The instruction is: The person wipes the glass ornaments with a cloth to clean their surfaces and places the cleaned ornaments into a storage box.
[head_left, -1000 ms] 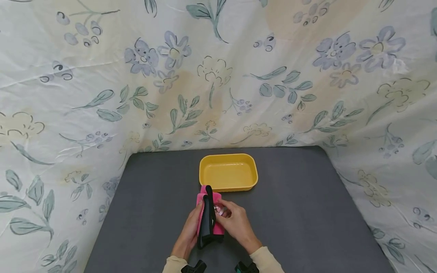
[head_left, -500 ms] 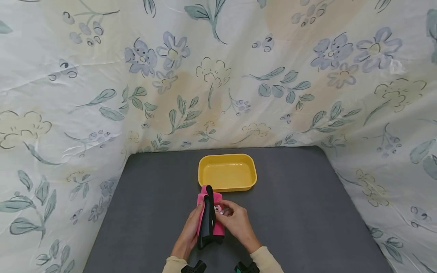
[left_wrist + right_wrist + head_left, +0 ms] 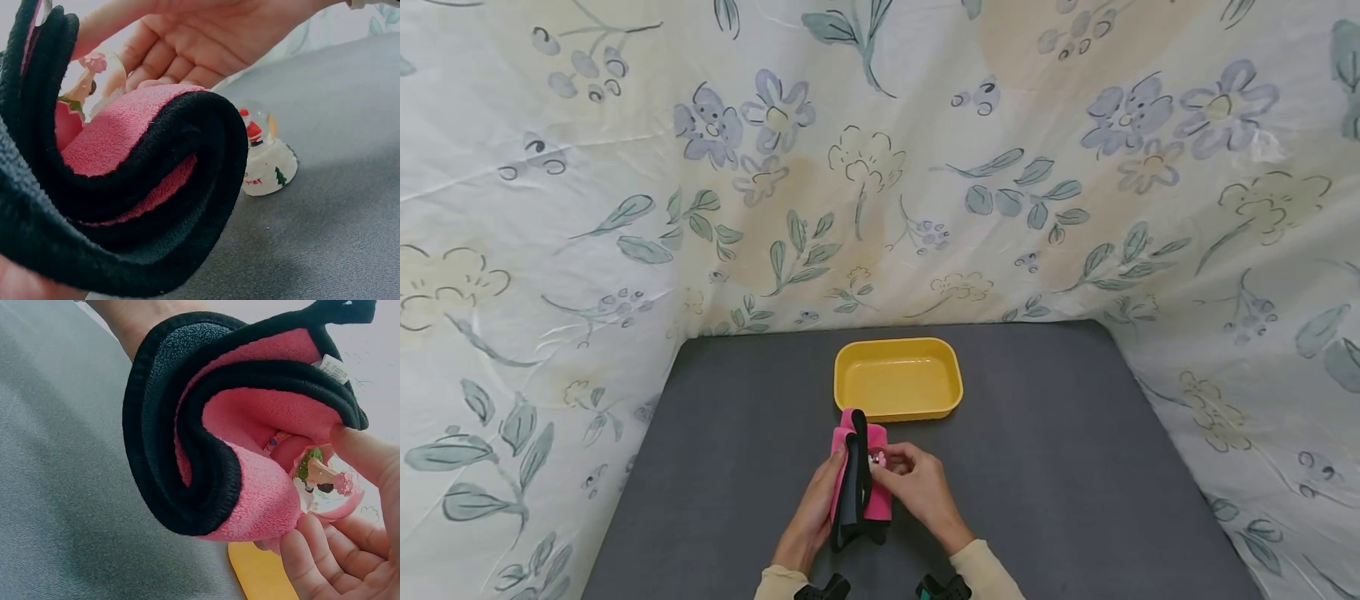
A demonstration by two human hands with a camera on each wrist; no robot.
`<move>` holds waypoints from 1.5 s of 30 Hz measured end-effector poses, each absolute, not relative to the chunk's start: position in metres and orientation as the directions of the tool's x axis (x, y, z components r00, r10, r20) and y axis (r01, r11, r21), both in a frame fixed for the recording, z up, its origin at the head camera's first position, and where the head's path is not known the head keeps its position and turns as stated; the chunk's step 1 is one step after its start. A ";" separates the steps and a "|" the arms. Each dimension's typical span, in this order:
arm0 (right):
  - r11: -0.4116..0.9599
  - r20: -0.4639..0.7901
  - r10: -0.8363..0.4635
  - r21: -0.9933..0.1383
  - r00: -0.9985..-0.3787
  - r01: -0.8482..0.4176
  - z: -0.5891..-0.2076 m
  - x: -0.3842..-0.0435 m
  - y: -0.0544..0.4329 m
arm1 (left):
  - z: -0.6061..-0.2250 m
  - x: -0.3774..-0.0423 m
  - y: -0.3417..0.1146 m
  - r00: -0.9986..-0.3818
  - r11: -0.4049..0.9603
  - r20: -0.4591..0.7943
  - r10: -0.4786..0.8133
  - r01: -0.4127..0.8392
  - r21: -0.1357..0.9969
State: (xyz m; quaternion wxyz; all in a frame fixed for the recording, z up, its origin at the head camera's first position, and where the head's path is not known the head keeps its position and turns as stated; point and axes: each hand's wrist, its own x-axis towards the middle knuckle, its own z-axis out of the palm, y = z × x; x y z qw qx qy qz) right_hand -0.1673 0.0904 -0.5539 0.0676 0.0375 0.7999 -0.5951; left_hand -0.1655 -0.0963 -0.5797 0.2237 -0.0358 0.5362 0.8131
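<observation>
My left hand (image 3: pixel 808 517) grips a folded towel (image 3: pixel 880 500), pink on one face and dark grey on the other, with black edging. My right hand (image 3: pixel 928 492) pinches a small clear globe with a pink base (image 3: pixel 334 494), tucked against the pink face of the towel. Inside the globe show a peach-coloured figure, a pink tuft and some green. Thumb and fingers of the right hand lie at its sides, right at the towel's edge. Beyond the towel, a snow globe (image 3: pixel 269 165) with a red figure and a white base stands on the table.
A yellow tray (image 3: pixel 898 415) stands on the grey table (image 3: pixel 1060 467) just beyond the towel. Floral fabric (image 3: pixel 880 275) hangs behind the table and along both sides. A white tag (image 3: pixel 334 369) sticks out of the towel's edge.
The pinched globe has turned in the right fingers and shows less beside the towel. The towel and both hands have stayed nearly in place.
</observation>
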 end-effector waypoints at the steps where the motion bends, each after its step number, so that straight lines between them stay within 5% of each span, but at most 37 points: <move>1: 0.285 -0.153 -0.022 -0.948 -0.988 0.140 -0.554 -0.168 0.090 | -0.579 -0.165 -0.097 -0.897 -0.323 -0.298 0.326 -0.402 0.857; 20: 0.183 -0.277 -0.059 -0.948 -0.959 0.262 -0.551 -0.169 0.093 | -0.577 -0.164 -0.099 -0.876 -0.303 -0.319 0.361 -0.434 0.849; 45: 0.439 -0.019 -0.132 -0.898 -0.991 -0.041 -0.543 -0.158 0.086 | -0.577 -0.165 -0.100 -0.895 -0.318 -0.317 0.315 -0.414 0.853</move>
